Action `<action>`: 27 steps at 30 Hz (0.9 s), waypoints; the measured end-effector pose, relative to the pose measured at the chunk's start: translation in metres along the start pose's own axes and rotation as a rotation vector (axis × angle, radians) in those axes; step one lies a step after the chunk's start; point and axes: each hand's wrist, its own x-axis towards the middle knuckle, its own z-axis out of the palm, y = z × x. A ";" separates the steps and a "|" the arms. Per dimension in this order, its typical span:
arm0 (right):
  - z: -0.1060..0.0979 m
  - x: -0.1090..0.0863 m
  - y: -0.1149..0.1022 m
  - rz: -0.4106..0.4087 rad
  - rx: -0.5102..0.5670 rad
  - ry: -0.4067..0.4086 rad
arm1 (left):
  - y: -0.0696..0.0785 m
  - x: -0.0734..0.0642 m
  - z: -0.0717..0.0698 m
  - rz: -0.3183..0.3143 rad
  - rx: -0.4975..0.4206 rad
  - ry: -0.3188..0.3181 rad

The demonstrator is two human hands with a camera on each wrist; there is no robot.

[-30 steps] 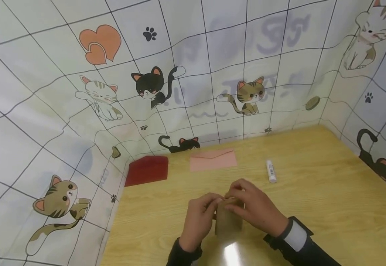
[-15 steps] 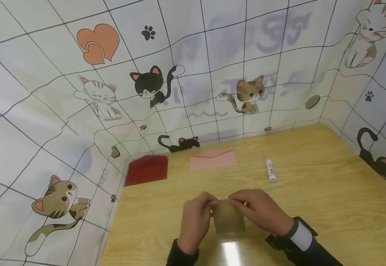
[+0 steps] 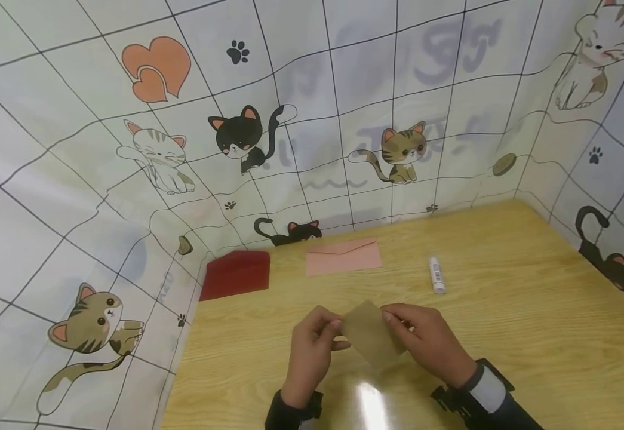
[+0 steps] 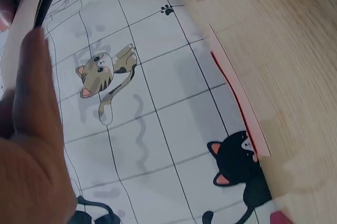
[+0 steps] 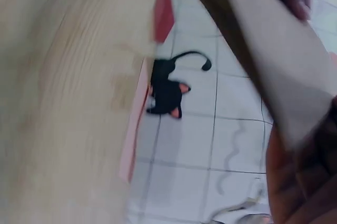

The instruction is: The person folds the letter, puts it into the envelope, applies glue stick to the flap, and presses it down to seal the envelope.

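Both hands hold a folded piece of brown paper (image 3: 372, 335) just above the table, turned so one corner points away from me. My left hand (image 3: 312, 349) pinches its left corner between thumb and fingers. On the other side, the thumb and fingers of my right hand (image 3: 430, 343) grip the upper right edge. From the right wrist, the folded paper (image 5: 279, 50) shows a pale face and a darker layer standing slightly apart along one edge. In the left wrist view, the left hand (image 4: 37, 150) covers much of the paper, leaving a strip at the top.
A red envelope (image 3: 236, 276) and a pink envelope (image 3: 344, 258) lie along the back of the wooden table (image 3: 532, 298). A white glue stick (image 3: 437, 276) lies beyond the right hand. Cat-patterned sheeting (image 3: 317, 149) surrounds the table's back and sides.
The hands first work close together at the paper's top edge, then spread to its corners. The paper has since rotated and now sits diamond-wise, slightly raised toward the back.
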 end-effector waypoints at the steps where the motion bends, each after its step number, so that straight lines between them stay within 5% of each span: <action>1: 0.001 0.002 0.000 -0.046 -0.069 0.016 | 0.000 0.001 -0.002 0.008 0.081 -0.032; 5: 0.006 0.009 0.003 -0.326 -0.300 0.059 | 0.002 0.004 -0.005 0.159 0.403 -0.079; 9: 0.013 0.013 0.003 -0.505 -0.326 0.055 | 0.010 0.006 0.001 0.327 0.497 -0.036; 12: 0.015 0.010 0.003 -0.476 -0.304 0.050 | 0.012 0.005 0.002 0.389 0.567 0.013; 17: 0.009 -0.002 0.011 -0.374 -0.253 0.053 | 0.002 0.001 -0.007 0.407 0.580 0.164; 23: 0.004 -0.010 0.020 -0.315 -0.214 0.070 | -0.014 -0.006 -0.022 0.290 0.549 0.300; 27: 0.006 -0.010 0.020 -0.290 -0.262 0.085 | -0.015 -0.008 -0.029 0.257 0.515 0.274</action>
